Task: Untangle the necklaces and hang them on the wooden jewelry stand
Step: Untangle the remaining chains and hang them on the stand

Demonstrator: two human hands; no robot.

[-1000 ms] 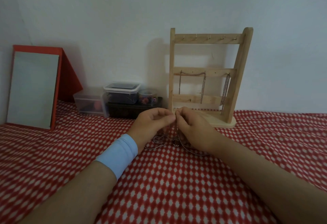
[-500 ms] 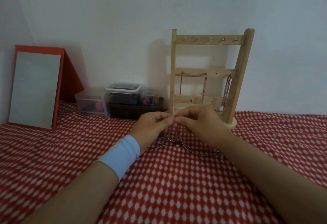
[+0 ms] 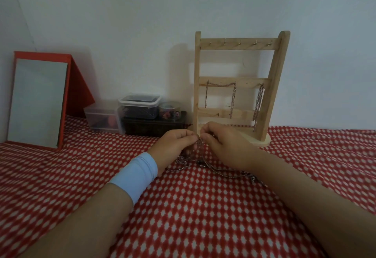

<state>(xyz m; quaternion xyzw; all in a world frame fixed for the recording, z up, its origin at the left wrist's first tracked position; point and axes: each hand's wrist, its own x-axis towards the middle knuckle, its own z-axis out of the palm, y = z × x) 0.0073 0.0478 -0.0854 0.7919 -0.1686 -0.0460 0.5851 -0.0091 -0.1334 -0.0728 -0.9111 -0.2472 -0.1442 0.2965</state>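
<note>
Just in front of the pale wooden ladder-shaped jewelry stand (image 3: 272,86), the left hand (image 3: 175,145), with a light-blue wristband (image 3: 138,174), and the right hand (image 3: 225,147) meet fingertip to fingertip. Each pinches the tangled silver chain necklaces (image 3: 222,173), whose loops trail onto the red-and-white patterned cloth (image 3: 203,217). More silver chains (image 3: 234,99) hang from the stand's middle rail.

Forearms converge forward. Left hand (image 3: 175,145), blue wristband (image 3: 138,174) at wrist, and right hand (image 3: 225,147) meet fingertips, both pinching a necklace chain (image 3: 200,145).
</note>
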